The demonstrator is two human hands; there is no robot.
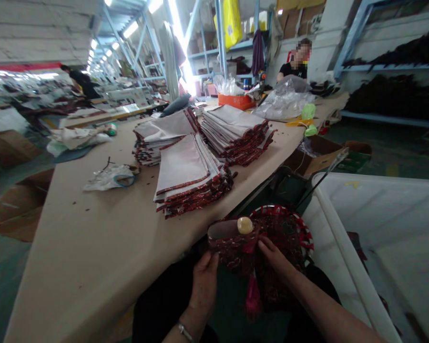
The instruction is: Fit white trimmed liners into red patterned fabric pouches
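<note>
In the head view, a dark red patterned cloth piece (232, 245) is held over my lap at the table's edge. My left hand (205, 278) pinches its near left corner, thumb on top. My right hand (276, 257) grips its right side, fingers partly hidden by the fabric. A smooth cream-coloured oval piece (245, 225) sits at the cloth's upper edge. A bright pink tassel-like strip (252, 295) hangs below, between my hands. More dark red patterned fabric (277, 233) lies just beyond my right hand, in a round red-and-white rimmed basket (308, 233).
The brown-covered table (103, 252) carries several stacks of pale panels with dark red edges (184, 164). A crumpled white bag (110, 178) lies left of them. A white bin (382, 214) stands close on my right. Across the table sits a person (293, 69) behind clear plastic (289, 100).
</note>
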